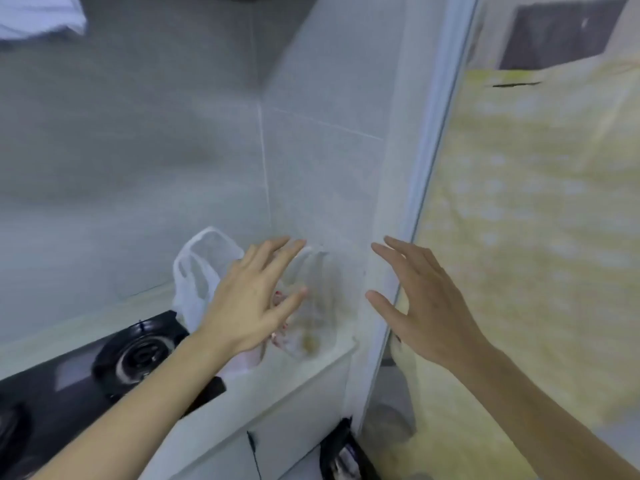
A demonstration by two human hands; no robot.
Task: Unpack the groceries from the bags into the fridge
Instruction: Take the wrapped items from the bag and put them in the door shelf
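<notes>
1. Left hand (pixel 249 299): fingers (pixel 277 249) spread wide, gripping nothing, held in front of the plastic bags
2. Right hand (pixel 426 306): fingers (pixel 401 251) likewise splayed and empty, near the pale door frame (pixel 419 188)
3. White plastic bag (pixel 197 271): stands on the pale surface (pixel 311 368) in the tiled corner, handles up
4. Clear plastic bag (pixel 311 306): just right of the white one, contents blurred
5. Black gas hob (pixel 104 368): near left, beside the bags
6. Yellow patterned curtain (pixel 536 220): fills the right side
</notes>
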